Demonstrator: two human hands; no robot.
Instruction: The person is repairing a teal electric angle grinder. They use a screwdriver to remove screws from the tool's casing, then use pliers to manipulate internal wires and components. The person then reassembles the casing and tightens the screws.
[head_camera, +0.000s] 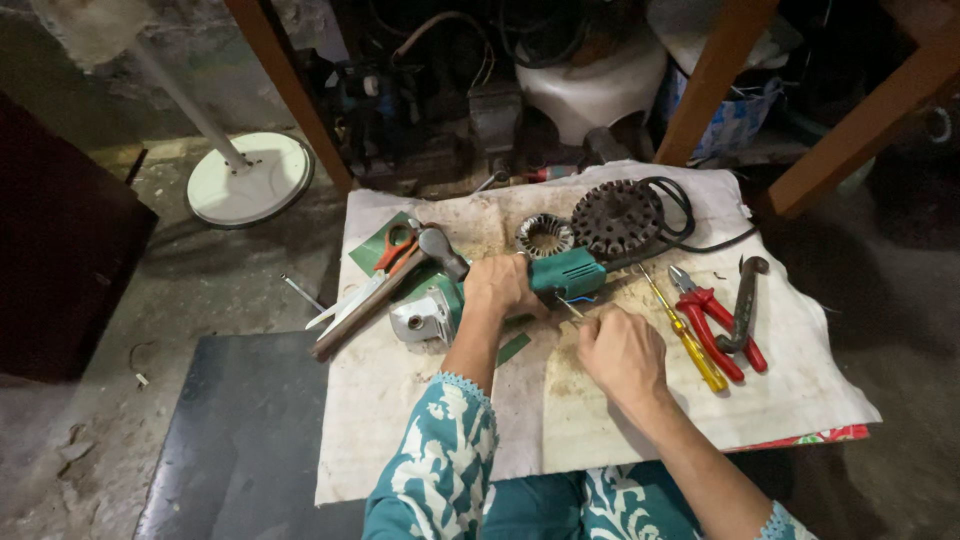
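Your left hand (503, 285) is the grip here: it's closed around the body of the green angle grinder (520, 282), which lies on its side mid-desk on a stained white cloth (600, 420), metal gear head (425, 318) to the left, green tail end to the right w/ thin wires showing at it. Your right hand (622, 352) sits just beside that tail end, fingers pinched on what looks like a thin tool or wire; too small to tell which. Judging by the build, the grinder's heavy for its size, rigid, weight biased toward the gear head, so the mid-body hold looks right; the plastic shell may be a bit slick w/ grime, and those exposed wires are the fragile bit, so keep off them. Further out: a rusty round rotor (617, 216) and a wound stator ring (545, 235) above the grinder, black cord (690, 225) looping round them. To the right lie a yellow-handled screwdriver (690, 340), red-handled pliers (712, 320) and a dark wrench-like tool (745, 300). To the left, orange-handled scissors (395, 250) and a hammer (385, 290). Containers: none open on the desk; a white tub-like vessel (590, 85) stands behind, contents not visible.
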